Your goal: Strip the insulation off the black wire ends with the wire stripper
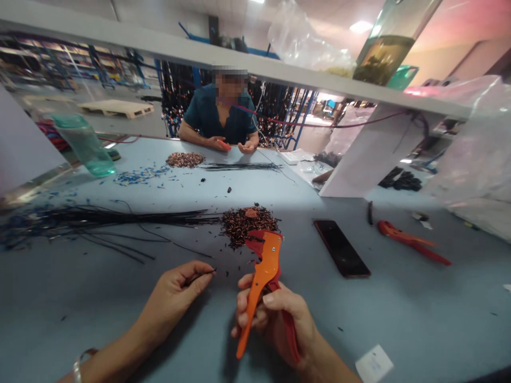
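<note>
My left hand [175,298] is closed in a pinch on a thin black wire, whose short dark end [214,270] pokes out past the fingertips. Wrapped around an orange and red wire stripper [266,266] is my right hand [275,319], with the tool's jaws pointing up and away from me. Just beyond the jaws lies a heap of short black and copper-coloured offcuts [235,222]. A bundle of long black wires [131,217] stretches from this heap to the left, where blue bits show at its far end.
A phone [342,248] and a second wire stripper [413,243] lie to the right; a paper label [374,364] is near the front. Across the table sits a person [223,117] with a red tool, behind another offcut pile [186,159]. A shelf [255,61] spans overhead; a green bottle [85,143] stands left.
</note>
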The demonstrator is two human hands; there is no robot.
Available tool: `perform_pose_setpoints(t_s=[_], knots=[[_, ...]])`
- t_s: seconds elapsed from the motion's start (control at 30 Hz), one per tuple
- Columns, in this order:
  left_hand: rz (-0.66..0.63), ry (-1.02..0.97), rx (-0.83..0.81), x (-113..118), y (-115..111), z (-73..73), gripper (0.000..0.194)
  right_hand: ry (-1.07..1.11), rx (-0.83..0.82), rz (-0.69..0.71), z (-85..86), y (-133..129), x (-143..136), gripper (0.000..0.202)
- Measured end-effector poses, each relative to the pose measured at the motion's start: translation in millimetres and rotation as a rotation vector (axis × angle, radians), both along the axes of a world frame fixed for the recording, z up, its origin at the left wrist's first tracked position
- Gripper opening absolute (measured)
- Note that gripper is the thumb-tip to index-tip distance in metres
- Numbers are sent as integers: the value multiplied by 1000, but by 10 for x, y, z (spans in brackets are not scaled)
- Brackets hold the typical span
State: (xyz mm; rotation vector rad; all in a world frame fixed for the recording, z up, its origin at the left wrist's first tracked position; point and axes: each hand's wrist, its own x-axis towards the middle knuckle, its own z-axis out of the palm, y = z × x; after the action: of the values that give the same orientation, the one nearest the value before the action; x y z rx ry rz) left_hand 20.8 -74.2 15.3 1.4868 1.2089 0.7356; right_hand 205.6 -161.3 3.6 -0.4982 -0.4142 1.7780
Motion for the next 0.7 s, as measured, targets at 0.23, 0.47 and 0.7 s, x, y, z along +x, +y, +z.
perform_pose_setpoints(t_s=[0.23,0.47,0.7], knots=[[-39,-61,11,18,-39,-18,25,-109,1,55,-7,-31,16,36],[-52,-83,42,34,-55,-16,22,-140,10,80,-14,-20,33,33],[-54,-149,22,7,-34,7,22,-163,28,135,-14,-21,-4,36]])
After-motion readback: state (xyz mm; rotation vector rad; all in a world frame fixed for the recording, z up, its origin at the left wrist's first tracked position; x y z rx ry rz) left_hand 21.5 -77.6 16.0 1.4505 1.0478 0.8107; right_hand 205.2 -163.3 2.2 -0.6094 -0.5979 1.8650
